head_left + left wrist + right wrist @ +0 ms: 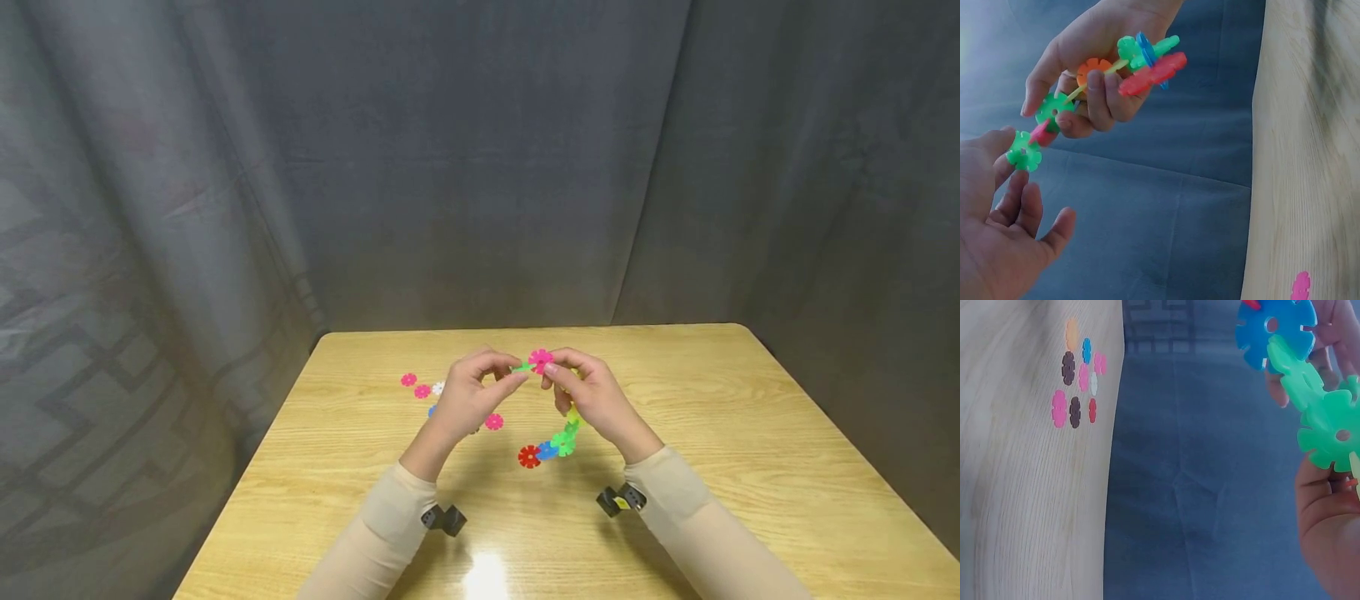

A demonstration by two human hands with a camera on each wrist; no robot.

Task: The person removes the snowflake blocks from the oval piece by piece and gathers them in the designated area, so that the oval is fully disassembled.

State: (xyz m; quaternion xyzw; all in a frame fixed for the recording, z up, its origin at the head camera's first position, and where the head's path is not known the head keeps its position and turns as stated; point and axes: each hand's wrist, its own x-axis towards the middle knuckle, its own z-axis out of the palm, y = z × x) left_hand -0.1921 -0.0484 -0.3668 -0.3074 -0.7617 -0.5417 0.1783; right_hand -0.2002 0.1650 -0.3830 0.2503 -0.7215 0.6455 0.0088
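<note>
Both hands hold a chain of slotted plastic snowflake discs above the table. My left hand [471, 393] pinches a green disc [1024, 151] at one end between thumb and fingertips, its other fingers spread. That green disc joins a pink disc [541, 361], which my right hand [592, 396] grips beside another green disc [1055, 111]. From the right hand the rest of the chain hangs down: yellow and orange pieces, green discs [1338, 431], a blue disc [1275, 328] and a red disc [529, 456] at the far end. Fingers hide part of the middle.
Loose discs lie on the wooden table [315, 467] left of centre: pink discs [408, 379], a white disc [438, 388], a blue disc [1087, 350], dark brown discs [1068, 368], an orange disc [1072, 334] and a red disc [1092, 410]. Grey curtains [480, 167] stand behind the table.
</note>
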